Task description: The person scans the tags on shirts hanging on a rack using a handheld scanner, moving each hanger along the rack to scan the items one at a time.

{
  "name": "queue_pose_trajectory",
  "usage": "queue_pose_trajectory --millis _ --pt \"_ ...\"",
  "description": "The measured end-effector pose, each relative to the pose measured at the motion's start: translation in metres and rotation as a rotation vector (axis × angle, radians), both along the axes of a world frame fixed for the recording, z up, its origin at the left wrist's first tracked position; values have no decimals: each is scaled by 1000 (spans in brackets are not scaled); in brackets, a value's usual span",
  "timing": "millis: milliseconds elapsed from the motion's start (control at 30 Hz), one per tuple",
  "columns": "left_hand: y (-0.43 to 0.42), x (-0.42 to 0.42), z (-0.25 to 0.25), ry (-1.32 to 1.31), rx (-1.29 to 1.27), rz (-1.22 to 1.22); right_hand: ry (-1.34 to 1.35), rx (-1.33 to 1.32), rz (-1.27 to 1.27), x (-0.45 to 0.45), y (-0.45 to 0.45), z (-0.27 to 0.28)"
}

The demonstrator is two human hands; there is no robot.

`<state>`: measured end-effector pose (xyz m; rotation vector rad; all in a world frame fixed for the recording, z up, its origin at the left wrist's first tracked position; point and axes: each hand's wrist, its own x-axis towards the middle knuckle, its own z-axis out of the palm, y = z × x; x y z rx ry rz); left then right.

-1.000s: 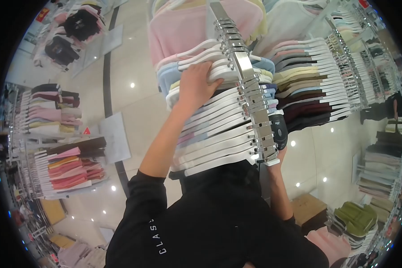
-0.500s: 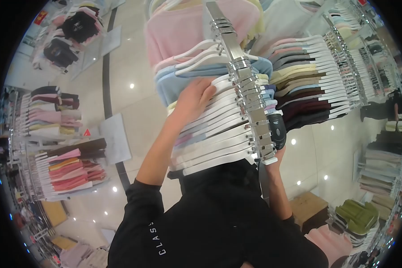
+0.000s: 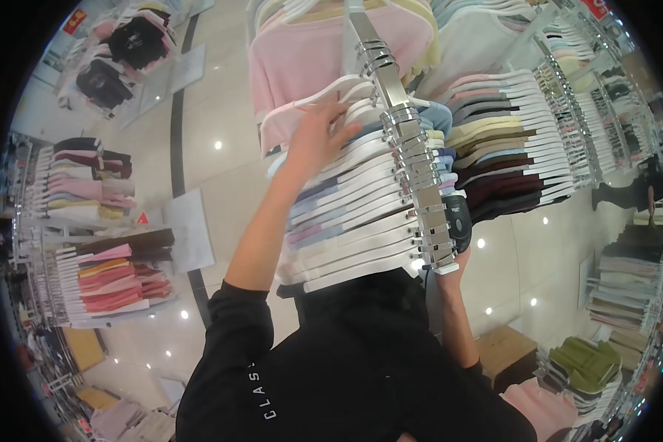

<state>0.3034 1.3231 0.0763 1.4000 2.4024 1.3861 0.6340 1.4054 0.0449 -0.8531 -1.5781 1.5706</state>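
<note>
My left hand (image 3: 318, 140) lies over the white hangers (image 3: 353, 173) on the rack, thumb apart from its fingers. Its fingertips are by the front hangers under the pink sweater (image 3: 302, 55), touching or just above them; I cannot tell which. Light blue fabric (image 3: 436, 118) shows to the right of the metal rail (image 3: 420, 177), which carries many hanger hooks. Below the rail's near end, my right hand (image 3: 461, 259) is wrapped round a black handheld device (image 3: 458, 219), perhaps a scanner. Most of its fingers are hidden behind the rail and device.
A second rack of dark and pastel garments (image 3: 508, 147) stands close on the right. More clothes racks (image 3: 114, 280) line the left, beyond the tiled floor (image 3: 228, 110). A wooden box (image 3: 504, 350) sits at lower right, near a green garment (image 3: 586, 365). A person in dark clothing (image 3: 630, 193) is at far right.
My left hand has moved up and away along the rack, its fingers looser. Light blue fabric and hangers near it have shifted toward me, showing more pink behind. My right hand stays with the device.
</note>
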Motion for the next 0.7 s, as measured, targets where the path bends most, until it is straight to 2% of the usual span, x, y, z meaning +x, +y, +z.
queue_pose_trajectory --millis 67,133,233,333,367,400,467,600,667,700 --pt "1 3 1 22 46 -4 -19 37 13 4 3 -6" --pt "3 0 -1 -112 -97 -33 -34 76 34 3 4 -7" --pt "4 1 0 -224 -112 -16 1 38 29 -1 3 -4" --pt "-5 11 2 -177 -92 -83 -29 50 28 -1 7 -6" --pt "-10 10 8 -167 -230 -104 -34 90 42 0 7 -12" --pt "-12 9 1 -171 -235 -108 -45 126 56 3 6 -16" --pt "-14 8 -18 -375 111 -243 -63 112 56 5 4 -15" --pt "-18 6 -16 -314 -12 -238 7 82 -14 -3 3 -7" --pt "-14 1 -14 -489 -5 -174 -2 82 -7 -3 3 -7" --pt "-10 -5 -19 -488 -1 -176 -12 79 -3 -3 3 -7"
